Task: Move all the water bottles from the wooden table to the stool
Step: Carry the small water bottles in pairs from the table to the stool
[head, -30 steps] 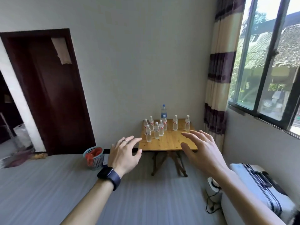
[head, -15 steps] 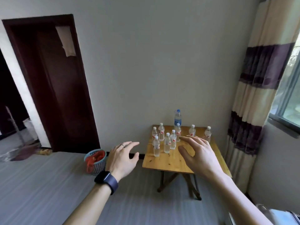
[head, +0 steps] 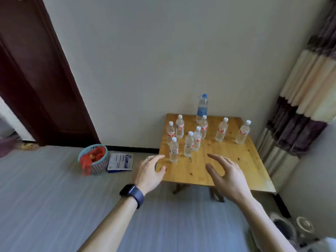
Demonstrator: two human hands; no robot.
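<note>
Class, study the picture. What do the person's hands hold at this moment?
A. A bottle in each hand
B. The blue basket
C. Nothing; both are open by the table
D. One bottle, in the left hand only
C: the left hand and the right hand are open with fingers spread, and the water bottles all stand on the wooden table, none gripped.

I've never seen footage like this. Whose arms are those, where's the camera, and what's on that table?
No machine here: a person wears a wide-angle camera on the head, so you see their own arms. The left hand, smartwatch on its wrist, and the right hand reach toward a wooden table, fingers spread, holding nothing. On it stand eight small water bottles and one taller blue-capped bottle, all upright. The stool meant to receive them is not in view.
</note>
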